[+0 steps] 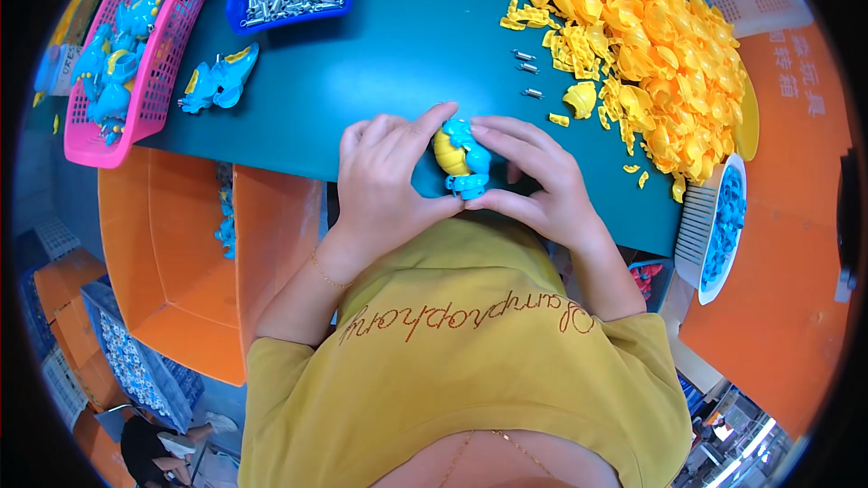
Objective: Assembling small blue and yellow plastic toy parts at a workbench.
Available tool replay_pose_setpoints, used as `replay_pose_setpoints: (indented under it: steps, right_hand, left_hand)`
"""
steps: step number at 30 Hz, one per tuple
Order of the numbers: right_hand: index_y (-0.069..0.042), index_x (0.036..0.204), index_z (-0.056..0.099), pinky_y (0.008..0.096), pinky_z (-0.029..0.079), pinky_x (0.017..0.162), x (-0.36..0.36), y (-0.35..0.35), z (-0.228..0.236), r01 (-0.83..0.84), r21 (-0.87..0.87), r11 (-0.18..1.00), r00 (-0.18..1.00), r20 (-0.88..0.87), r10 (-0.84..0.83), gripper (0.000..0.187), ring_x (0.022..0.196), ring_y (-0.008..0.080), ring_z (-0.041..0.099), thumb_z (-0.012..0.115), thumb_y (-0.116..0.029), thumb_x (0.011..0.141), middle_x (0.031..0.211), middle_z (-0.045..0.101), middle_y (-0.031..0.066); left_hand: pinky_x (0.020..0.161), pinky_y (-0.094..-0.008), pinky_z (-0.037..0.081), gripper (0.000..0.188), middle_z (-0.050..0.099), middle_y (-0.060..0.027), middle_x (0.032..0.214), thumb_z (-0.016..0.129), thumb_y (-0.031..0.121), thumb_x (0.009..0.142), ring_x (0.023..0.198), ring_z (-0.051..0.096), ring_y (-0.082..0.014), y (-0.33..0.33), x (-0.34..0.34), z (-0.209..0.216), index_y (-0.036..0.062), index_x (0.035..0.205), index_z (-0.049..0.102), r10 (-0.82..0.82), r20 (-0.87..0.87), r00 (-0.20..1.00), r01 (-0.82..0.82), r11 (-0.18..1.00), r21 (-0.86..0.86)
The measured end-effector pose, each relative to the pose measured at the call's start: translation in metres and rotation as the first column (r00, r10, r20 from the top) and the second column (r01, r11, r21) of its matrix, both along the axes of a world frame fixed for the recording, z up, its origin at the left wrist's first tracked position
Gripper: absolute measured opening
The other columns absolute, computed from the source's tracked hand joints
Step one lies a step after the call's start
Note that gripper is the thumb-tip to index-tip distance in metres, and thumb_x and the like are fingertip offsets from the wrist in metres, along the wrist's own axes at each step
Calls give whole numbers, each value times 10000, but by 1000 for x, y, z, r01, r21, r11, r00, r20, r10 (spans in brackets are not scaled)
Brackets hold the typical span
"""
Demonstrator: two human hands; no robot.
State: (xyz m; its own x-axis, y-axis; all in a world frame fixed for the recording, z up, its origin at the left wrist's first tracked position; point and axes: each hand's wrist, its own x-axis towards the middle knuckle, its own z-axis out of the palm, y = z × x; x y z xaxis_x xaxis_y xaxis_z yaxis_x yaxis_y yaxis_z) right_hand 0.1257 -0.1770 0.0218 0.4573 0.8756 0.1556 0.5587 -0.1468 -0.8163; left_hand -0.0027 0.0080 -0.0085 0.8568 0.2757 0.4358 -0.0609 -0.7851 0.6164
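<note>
Between my two hands, near the table's front edge, is a small blue and yellow plastic toy figure. My left hand curves around its left side, with the index fingertip at the top and the thumb at the bottom. From the other side, my right hand pinches it, fingertips at its upper right and thumb at its base. The yellow rounded part faces left and the blue part right. Another blue toy piece with yellow parts lies on the table to the left.
Yellow plastic shells are heaped at the right. Several loose springs lie beside them. A blue tray of metal springs stands at the back, a pink basket of blue toys at the far left. An orange bin sits below the table edge.
</note>
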Motion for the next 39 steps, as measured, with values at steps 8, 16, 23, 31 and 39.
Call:
replay_pose_setpoints:
  steps: [8,16,23,31,39]
  right_hand:
    - [-144,1380,676,305,562,709,1,2,2,-10,5,1000,992,123,9,696,983,232,705,908,-304,744,1359,675,95]
    - [-96,1410,651,279,547,649,4,-2,4,-59,-88,994,975,209,77,734,906,211,693,916,-274,750,1413,656,128]
    - [-96,1458,602,291,553,680,5,3,12,-86,-124,989,983,154,105,738,907,229,688,888,-193,785,1459,617,153]
    - [-72,1450,602,404,515,934,-9,15,22,-32,-194,980,905,410,110,816,1020,343,656,882,-120,685,1311,660,149]
    - [0,1369,641,366,571,915,-26,4,-18,264,178,948,928,219,-300,685,1099,294,701,921,-187,773,1287,675,167]
  left_hand:
    - [863,-380,414,840,652,-9,937,917,256,545,934,629,-203,0,1,1,158,1340,663,-1,4,1000,1,1000,-10]
    - [844,-376,413,829,639,-12,911,914,256,549,913,625,-198,0,1,0,147,1332,666,8,4,1000,-8,1000,-10]
    - [842,-375,416,821,654,-11,919,936,309,562,906,630,-193,0,3,-2,131,1318,670,18,34,999,-18,1000,-13]
    - [870,-369,421,818,670,-21,951,962,355,568,893,616,-204,0,1,0,116,1302,694,43,-23,999,-43,999,-22]
    - [940,-371,452,933,665,-70,1058,972,422,637,1013,621,-223,7,-3,15,75,1426,617,-99,-24,995,89,958,-272]
